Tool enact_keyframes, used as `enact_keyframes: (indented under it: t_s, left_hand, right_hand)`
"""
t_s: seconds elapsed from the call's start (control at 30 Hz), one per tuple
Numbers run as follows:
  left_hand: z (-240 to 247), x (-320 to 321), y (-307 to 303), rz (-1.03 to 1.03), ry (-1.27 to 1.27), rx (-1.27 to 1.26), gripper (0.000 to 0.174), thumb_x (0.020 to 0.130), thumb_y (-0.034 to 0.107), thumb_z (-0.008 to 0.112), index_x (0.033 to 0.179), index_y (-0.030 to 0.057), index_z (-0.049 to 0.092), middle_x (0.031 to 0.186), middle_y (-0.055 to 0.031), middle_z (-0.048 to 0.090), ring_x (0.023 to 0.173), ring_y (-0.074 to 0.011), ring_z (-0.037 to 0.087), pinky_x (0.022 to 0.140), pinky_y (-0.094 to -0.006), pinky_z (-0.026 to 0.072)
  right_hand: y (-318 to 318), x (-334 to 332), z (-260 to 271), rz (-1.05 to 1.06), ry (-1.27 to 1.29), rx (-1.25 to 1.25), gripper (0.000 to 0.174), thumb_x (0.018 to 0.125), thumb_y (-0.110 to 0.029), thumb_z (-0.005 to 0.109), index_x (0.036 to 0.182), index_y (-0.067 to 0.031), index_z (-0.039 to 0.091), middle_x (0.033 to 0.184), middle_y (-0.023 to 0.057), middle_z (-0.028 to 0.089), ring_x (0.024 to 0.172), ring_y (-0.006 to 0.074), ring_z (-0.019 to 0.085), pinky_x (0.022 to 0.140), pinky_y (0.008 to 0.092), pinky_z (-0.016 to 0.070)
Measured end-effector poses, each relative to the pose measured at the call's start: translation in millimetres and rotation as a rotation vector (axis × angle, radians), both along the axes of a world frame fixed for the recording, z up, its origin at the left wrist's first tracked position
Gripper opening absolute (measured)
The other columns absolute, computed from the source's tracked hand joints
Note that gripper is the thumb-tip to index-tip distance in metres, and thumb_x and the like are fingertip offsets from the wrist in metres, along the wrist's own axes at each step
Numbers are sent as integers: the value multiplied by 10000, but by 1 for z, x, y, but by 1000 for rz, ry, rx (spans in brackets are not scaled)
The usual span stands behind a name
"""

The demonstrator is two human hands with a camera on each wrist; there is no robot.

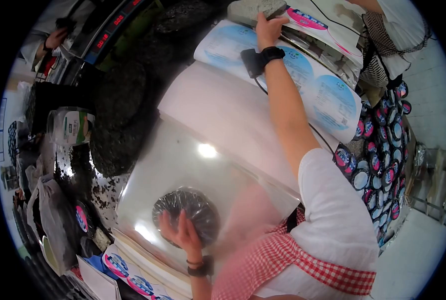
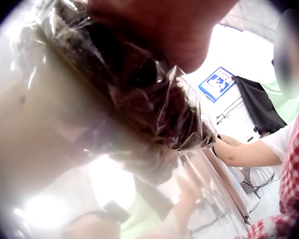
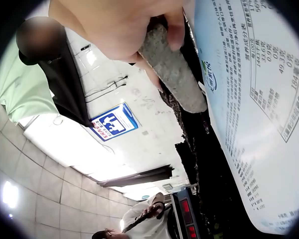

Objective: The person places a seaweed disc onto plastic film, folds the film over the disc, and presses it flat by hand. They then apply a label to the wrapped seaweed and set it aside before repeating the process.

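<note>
In the head view, my left hand (image 1: 185,232) rests with extended fingers on a round dark cake in clear plastic wrap (image 1: 205,215). The cake lies on a shiny transparent plastic sheet (image 1: 158,150). From the left wrist view, the crinkled wrap (image 2: 164,117) shows along the cake's edge, under the hand. Farther up, my right hand (image 1: 269,31) grips a grey stone block (image 1: 253,9) beside a sheet printed with blue round labels (image 1: 333,100). The right wrist view shows fingers bent around the stone (image 3: 174,69), next to the printed sheet (image 3: 254,99).
Many round packs with pink and blue labels (image 1: 378,165) cover the right side. Dark heaped material (image 1: 120,90) lies on the left, near a clear plastic jar (image 1: 73,127). A scale with red digits (image 1: 103,40) stands at upper left, by another person's hand (image 1: 58,37).
</note>
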State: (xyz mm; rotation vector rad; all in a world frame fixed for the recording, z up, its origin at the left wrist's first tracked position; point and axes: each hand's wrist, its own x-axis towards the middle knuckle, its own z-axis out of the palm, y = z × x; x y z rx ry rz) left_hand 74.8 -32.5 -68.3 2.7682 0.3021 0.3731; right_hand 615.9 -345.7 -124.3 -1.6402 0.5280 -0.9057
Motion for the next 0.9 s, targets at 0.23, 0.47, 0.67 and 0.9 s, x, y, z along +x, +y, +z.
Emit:
enact_keyframes:
  t_s: [0.23, 0.47, 0.67, 0.9]
  left_hand:
    - [0, 1, -2, -5, -13, -16, 325, 887, 100, 564, 1192, 134, 671, 1450, -144, 408, 1381, -367, 294, 1114, -507, 187]
    - [-1, -1, 0, -9, -11, -27, 320, 888, 107, 570, 1190, 138, 672, 1447, -159, 405, 1371, -381, 301, 1108, -514, 197]
    - [-3, -1, 1, -6, -34, -10, 323, 885, 102, 573, 1189, 138, 676, 1446, -133, 414, 1373, -361, 307, 1113, -494, 202]
    - [-6, 0, 1, -26, -65, 73, 310, 916, 155, 557, 1205, 146, 669, 1438, -131, 423, 1360, -351, 326, 1107, -480, 209]
  right_hand:
    - [9, -30, 39, 183, 40, 354, 569, 762, -229, 698, 1114, 8, 319, 1014, 267, 560, 871, 336, 629, 617, 419, 566]
    - [17, -42, 43, 101, 284, -168, 582, 707, -333, 678, 1060, 55, 425, 1038, 336, 620, 963, 460, 623, 837, 469, 502]
    - [13, -45, 42, 121, 261, -450, 364, 732, -329, 688, 921, -33, 593, 1015, 241, 625, 938, 413, 618, 774, 478, 506]
    - [1, -27, 31, 409, 428, -694, 562, 737, -442, 709, 1159, -94, 578, 1304, 229, 443, 1203, 453, 446, 949, 521, 438]
